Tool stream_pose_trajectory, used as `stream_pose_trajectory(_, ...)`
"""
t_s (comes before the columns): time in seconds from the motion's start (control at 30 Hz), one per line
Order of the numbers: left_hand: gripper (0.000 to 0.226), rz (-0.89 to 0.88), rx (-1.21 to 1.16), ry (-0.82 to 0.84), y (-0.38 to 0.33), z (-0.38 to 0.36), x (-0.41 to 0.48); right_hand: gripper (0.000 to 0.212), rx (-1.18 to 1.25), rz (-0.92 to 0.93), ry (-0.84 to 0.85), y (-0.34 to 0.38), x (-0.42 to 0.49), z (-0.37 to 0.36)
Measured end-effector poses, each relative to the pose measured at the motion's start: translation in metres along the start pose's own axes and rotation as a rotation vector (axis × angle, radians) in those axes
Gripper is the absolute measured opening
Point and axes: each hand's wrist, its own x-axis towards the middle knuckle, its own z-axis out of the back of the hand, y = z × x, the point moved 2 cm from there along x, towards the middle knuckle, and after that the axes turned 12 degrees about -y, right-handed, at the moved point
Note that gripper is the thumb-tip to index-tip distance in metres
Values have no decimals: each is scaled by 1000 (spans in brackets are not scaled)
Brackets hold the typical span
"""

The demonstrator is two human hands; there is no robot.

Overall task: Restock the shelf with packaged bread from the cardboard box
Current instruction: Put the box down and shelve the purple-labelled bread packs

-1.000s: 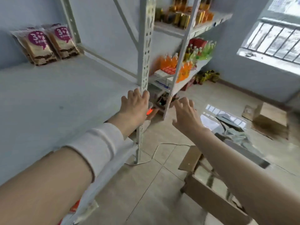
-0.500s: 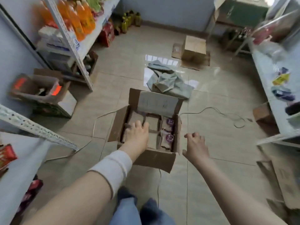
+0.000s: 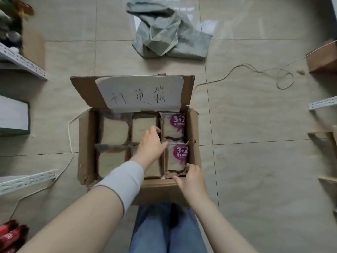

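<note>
An open cardboard box [image 3: 84, 143] sits on the tiled floor in front of my knees, with a handwritten paper label [image 3: 138, 94] on its raised far flap. Several packaged breads lie inside in rows. Two on the right show a purple "3+2" label, one far [image 3: 173, 125] and one near [image 3: 177, 157]. My left hand [image 3: 150, 146] reaches into the box middle, fingers spread over the centre packs. My right hand [image 3: 191, 179] rests at the near right corner, fingers touching the near purple-labelled pack's lower edge. Neither hand visibly grips anything.
White metal shelf edges [image 3: 23, 63] stick in at the left, and another shelf [image 3: 322, 105] at the right. A crumpled grey bag [image 3: 169, 33] lies beyond the box. A cord [image 3: 255, 70] trails over the floor. A brown carton [image 3: 322, 59] sits at right.
My view swung from the shelf down to the box. Both hands came down from the shelf upright into the box, the left over the centre packs, the right at the near right corner.
</note>
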Motion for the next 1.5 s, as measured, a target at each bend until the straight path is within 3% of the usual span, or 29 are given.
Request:
stream_pose_trajectory(0.1, 62, 83, -139, -29, 6, -48, 56, 77, 88, -186, 5, -6, 42, -52)
stream_pose_trajectory(0.23, 69, 138, -301, -138, 9, -83, 90, 77, 84, -331, -12, -8, 67, -91)
stream_pose_trajectory(0.4, 60, 202, -420, -167, 9, -82, 97, 71, 185, -356, -19, -13, 65, -84)
stream_pose_trajectory(0.57, 42, 87, -500, -97, 11, -63, 85, 96, 205, -337, 39, -14, 62, -63)
stream_pose_trajectory(0.7, 42, 17, -589, -139, 13, -45, 65, 77, 104, -262, 72, -9, 56, -61)
stream_pose_trajectory(0.8, 39, -32, -679, -208, 16, -29, 47, 68, 157, -269, 100, -10, 54, -58)
stream_pose_trajectory(0.93, 40, -39, -829, -346, 19, 6, 12, 52, 245, -209, 61, -9, 46, -35)
stream_pose_trajectory(1.03, 40, 25, -989, -489, 23, 46, -22, 55, 266, -125, 29, -1, 27, -7)
stream_pose_trajectory(1.27, 30, 157, -1274, -822, 63, 167, -128, 37, 464, -76, 99, 16, -54, 64)
stream_pose_trajectory(1.5, 28, 187, -1145, -1054, 179, 297, -291, 37, 484, 260, 291, 135, -180, 80)
